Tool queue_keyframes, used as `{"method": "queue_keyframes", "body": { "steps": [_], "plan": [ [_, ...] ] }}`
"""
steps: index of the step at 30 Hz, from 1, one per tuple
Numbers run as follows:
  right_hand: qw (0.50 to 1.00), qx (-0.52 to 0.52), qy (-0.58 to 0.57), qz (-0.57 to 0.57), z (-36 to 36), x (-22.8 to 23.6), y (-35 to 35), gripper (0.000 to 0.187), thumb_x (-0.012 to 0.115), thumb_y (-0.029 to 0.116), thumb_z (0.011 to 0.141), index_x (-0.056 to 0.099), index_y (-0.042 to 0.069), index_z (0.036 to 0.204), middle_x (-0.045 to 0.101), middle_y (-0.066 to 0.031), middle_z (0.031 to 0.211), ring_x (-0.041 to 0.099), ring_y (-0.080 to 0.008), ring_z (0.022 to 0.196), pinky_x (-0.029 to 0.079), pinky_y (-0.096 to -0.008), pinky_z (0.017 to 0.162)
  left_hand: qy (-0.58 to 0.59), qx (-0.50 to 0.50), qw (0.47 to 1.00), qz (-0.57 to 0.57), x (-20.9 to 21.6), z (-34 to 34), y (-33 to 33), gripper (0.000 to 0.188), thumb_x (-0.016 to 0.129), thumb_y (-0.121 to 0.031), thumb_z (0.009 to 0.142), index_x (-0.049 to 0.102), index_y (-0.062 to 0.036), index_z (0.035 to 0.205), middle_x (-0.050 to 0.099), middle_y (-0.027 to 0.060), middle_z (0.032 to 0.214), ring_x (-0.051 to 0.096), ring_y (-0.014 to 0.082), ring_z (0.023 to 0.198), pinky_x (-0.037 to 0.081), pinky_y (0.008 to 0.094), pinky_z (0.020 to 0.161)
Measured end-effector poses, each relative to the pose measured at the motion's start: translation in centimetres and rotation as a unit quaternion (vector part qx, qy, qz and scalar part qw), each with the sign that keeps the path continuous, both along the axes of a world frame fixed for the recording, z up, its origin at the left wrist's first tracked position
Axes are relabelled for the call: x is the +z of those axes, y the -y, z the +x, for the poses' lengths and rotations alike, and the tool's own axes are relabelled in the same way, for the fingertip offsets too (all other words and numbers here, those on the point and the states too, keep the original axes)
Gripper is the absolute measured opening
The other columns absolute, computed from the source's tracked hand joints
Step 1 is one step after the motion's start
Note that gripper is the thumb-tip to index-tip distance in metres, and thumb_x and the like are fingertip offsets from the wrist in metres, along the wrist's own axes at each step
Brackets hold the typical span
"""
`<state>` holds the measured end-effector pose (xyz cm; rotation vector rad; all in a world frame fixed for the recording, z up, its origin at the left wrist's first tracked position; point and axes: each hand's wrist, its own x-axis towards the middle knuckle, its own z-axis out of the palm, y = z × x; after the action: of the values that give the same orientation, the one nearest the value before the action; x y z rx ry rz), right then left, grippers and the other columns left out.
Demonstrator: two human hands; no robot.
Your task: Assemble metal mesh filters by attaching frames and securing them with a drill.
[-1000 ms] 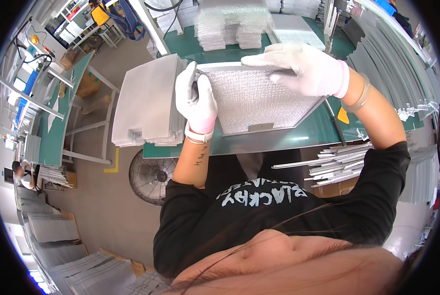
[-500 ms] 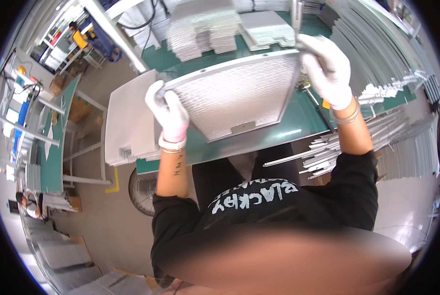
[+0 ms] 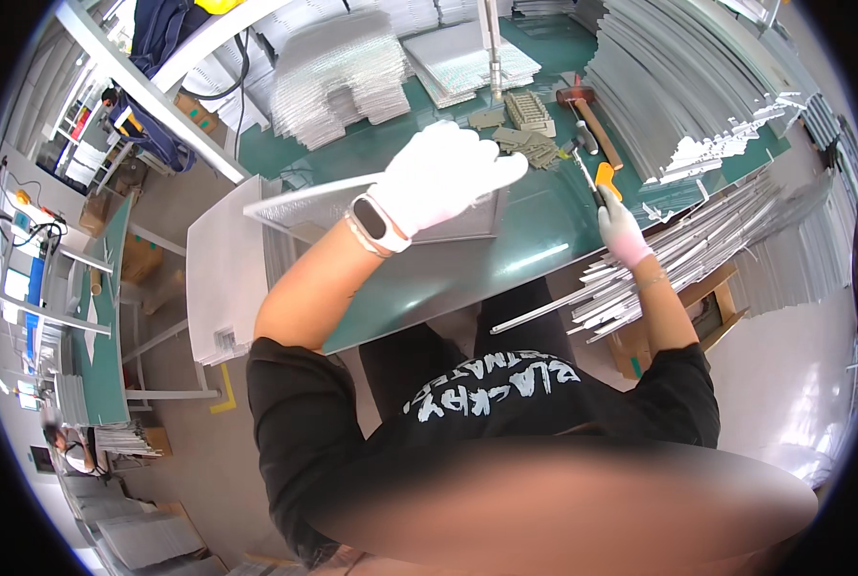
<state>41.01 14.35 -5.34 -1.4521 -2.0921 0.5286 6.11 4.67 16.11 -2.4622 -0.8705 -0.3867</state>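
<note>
My left hand (image 3: 439, 180), in a white glove, is at the upper edge of a silver framed mesh panel (image 3: 467, 219) and holds it tilted over the green table. The hand and forearm hide much of the panel. To the right, my gloved right hand (image 3: 623, 232) is closed round the dark grip of a small hammer (image 3: 585, 175) with a thin silver shaft. The hammer's head points away from me, beside a mallet (image 3: 597, 125) with a wooden handle and dark red head. An orange-yellow piece (image 3: 606, 179) lies against my right fingers.
Small olive-green plates (image 3: 528, 144) lie beyond the panel. Stacked mesh sheets (image 3: 338, 82) stand at the back, and long grey frames (image 3: 688, 86) at the right. White panels (image 3: 232, 278) are piled at the left. Metal strips (image 3: 631, 264) jut past the table's right front edge.
My right hand has let go of the panel and moved right and down to grasp the hammer. My left hand has moved right along the panel, which now sits lower. The view has shifted.
</note>
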Motion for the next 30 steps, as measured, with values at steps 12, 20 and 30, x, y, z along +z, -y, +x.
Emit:
{"method": "queue_keyframes", "body": {
  "steps": [12, 20, 30],
  "plan": [
    [0.927, 0.244, -0.257, 0.126, -1.1, 23.0, 6.6, 0.063, 0.046, 0.012, 0.108, 0.02, 0.004, 0.165, 0.058, -0.0068, 0.106, 0.043, -0.0043, 0.066, 0.04, -0.0184, 0.059, 0.294, 0.161, 0.926, 0.176, -6.1, 2.1, -2.3, 0.039, 0.085, -0.042, 0.072, 0.063, -0.0148, 0.089, 0.051, 0.0024, 0.074, 0.053, 0.0249, 0.07, 0.038, 0.0413, 0.071],
    [0.929, 0.226, 0.04, 0.289, -1.8, 24.1, 5.9, 0.053, 0.056, 0.004, 0.1, 0.047, 0.002, 0.152, 0.069, -0.0155, 0.115, 0.067, -0.0287, 0.093, 0.052, -0.0375, 0.086, 0.301, 0.197, 0.916, 0.178, -6.5, 2.7, -2.8, 0.034, 0.085, -0.038, 0.07, 0.063, -0.0166, 0.084, 0.054, 0.0018, 0.075, 0.054, 0.025, 0.073, 0.038, 0.0426, 0.075],
    [0.972, 0.226, -0.022, 0.058, -1.8, 16.4, 5.2, 0.058, 0.057, 0.001, 0.094, 0.051, 0.009, 0.151, 0.064, -0.0236, 0.134, 0.067, -0.0383, 0.116, 0.052, -0.0397, 0.101, 0.337, 0.165, 0.905, 0.202, -6.4, 3.1, -2.7, 0.031, 0.085, -0.036, 0.071, 0.061, -0.0176, 0.078, 0.052, 0.0019, 0.075, 0.052, 0.026, 0.075, 0.037, 0.0428, 0.078]
  ]
}}
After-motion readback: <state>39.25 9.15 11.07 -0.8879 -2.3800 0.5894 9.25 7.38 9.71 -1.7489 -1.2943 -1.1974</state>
